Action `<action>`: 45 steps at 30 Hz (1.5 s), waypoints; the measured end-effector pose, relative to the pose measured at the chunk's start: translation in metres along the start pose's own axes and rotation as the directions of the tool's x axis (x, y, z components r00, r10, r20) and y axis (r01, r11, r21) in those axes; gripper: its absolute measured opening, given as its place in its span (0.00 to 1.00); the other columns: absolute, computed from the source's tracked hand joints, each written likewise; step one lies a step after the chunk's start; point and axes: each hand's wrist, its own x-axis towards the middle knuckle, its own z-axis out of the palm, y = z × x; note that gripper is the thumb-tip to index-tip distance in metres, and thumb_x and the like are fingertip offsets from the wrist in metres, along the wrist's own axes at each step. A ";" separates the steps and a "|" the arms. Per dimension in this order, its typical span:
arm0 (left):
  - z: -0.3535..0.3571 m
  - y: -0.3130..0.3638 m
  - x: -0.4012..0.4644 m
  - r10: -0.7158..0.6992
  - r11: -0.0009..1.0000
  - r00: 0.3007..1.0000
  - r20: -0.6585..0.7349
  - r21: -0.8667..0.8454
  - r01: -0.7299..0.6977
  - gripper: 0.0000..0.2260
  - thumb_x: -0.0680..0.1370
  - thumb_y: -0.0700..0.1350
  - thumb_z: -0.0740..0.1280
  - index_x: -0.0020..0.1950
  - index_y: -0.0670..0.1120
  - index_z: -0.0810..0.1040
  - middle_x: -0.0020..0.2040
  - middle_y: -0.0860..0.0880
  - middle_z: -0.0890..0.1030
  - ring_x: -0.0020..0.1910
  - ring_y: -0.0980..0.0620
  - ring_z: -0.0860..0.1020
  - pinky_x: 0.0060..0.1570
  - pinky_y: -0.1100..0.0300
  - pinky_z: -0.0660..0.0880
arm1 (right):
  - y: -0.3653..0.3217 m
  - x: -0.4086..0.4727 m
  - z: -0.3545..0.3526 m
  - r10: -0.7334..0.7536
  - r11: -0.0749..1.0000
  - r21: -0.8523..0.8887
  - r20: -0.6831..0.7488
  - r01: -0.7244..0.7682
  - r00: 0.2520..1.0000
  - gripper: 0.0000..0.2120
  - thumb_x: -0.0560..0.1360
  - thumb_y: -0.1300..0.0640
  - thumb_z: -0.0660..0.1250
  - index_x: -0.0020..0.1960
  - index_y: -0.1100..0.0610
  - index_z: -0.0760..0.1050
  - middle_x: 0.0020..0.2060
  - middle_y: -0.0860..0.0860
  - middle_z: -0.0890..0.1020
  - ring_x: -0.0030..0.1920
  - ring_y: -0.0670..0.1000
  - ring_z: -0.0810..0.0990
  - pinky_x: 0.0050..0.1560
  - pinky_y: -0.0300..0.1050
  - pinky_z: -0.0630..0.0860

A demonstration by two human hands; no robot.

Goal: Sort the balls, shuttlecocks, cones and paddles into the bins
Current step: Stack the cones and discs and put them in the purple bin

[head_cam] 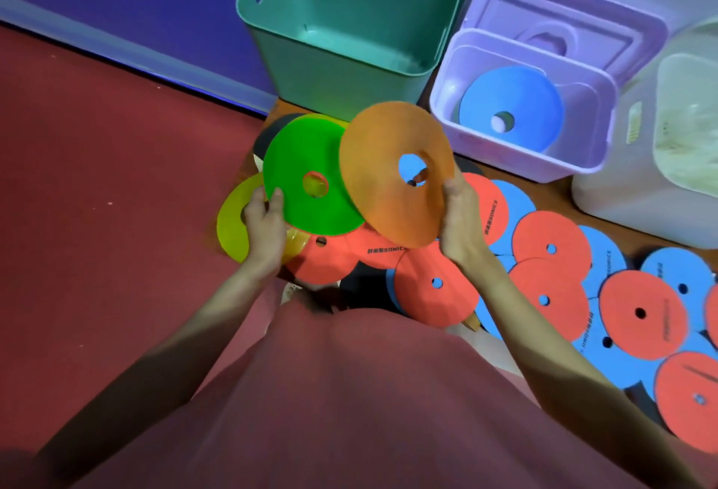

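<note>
My right hand (458, 216) pinches the orange cone (392, 174) at centre frame, tilted toward the purple bin (520, 162) holding a blue cone (513, 100); my left hand (264, 224) grips the green cone (311, 174), kept separate for stacking next.

- There is a single view, from a camera worn on the person's head, looking steeply down and forward past the chest to the floor.
- It sits close: the forearms rise from the bottom edge, and the left hand (264, 224) and right hand (460, 224) meet near the middle of the view.
- The wide lens bends the scene; the wall's base line runs slanted across the upper left.
- The red floor (97, 177) fills the left side, and the far part of the view takes in the teal bin (349, 73) and the lilac bin (520, 162) along the top.
- No second view exists, so no part of the scene is shared.
</note>
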 end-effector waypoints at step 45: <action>-0.201 -0.013 0.134 -0.164 0.962 0.984 0.072 -0.211 0.176 0.07 0.83 0.42 0.56 0.51 0.50 0.72 0.46 0.53 0.78 0.44 0.56 0.77 0.41 0.58 0.78 | -0.063 -0.015 0.250 0.321 0.781 -0.618 0.528 0.096 0.786 0.24 0.75 0.59 0.65 0.70 0.57 0.65 0.63 0.56 0.72 0.62 0.59 0.74 0.53 0.49 0.73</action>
